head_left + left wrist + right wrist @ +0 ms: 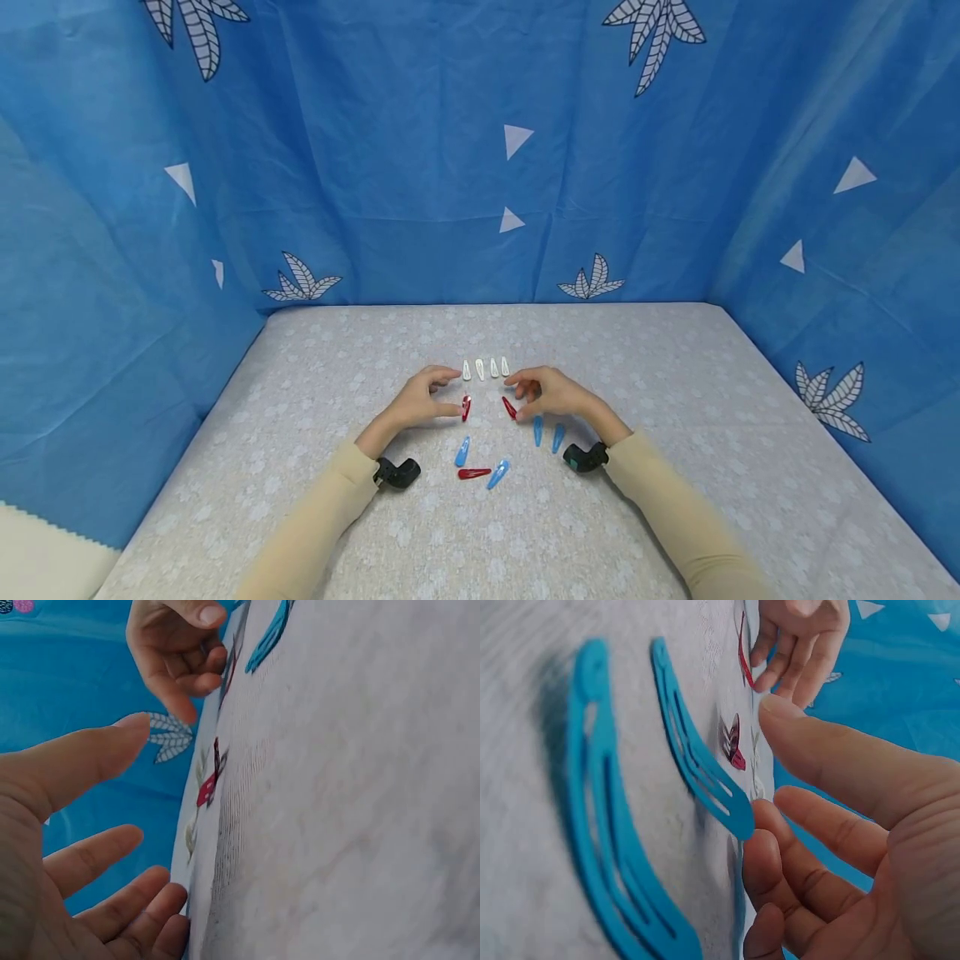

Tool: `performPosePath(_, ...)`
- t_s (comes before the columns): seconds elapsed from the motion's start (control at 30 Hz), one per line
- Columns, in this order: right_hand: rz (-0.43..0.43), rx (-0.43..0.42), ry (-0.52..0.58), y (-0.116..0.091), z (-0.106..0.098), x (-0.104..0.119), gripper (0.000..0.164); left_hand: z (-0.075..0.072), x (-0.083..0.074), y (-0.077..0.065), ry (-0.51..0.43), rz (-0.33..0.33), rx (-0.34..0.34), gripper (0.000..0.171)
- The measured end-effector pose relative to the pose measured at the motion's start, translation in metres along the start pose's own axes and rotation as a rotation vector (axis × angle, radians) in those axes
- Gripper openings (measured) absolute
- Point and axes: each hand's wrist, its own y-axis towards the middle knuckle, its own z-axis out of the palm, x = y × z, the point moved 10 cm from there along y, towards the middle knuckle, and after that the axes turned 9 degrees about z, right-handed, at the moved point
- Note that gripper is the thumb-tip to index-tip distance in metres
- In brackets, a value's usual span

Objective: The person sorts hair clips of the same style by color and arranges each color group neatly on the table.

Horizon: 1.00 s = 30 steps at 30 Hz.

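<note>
Left hand (422,398), fingers parted and grasping nothing, lies just left of a glossy red teardrop-shaped hair clip (467,407) below frame centre, its long axis nearly vertical; whether they touch cannot be told. The right hand (555,392), likewise released, is farther, beside a slanting second red hair clip (509,407).

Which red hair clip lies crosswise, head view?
The glossy red teardrop-shaped hair clip nearest the person; the other red clips, by the left hand and right hand, lie more lengthwise.

A blue leaf-printed curtain (405,175) backs a pale, seemingly floral tablecloth (660,367).
</note>
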Motion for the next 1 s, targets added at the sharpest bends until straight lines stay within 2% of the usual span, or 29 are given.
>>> performPosePath(0.23, -0.002, 0.039, 0.010, 0.000, 0.008, 0.000, 0.060, 0.007, -0.010, -0.005, 0.018, 0.049, 0.026, 0.067)
performPosePath(0.43, -0.008, 0.045, -0.008, 0.001, 0.011, 0.002, 0.057, 0.014, -0.010, -0.006, 0.038, 0.039, 0.044, 0.067)
performPosePath(0.7, -0.033, 0.032, -0.029, -0.002, 0.010, 0.006, 0.053, 0.019, -0.008, -0.006, 0.092, 0.058, 0.044, 0.065)
performPosePath(1.0, -0.042, 0.031, -0.034, -0.002, 0.012, 0.007, 0.048, 0.023, -0.006, -0.007, 0.089, 0.055, 0.040, 0.058)
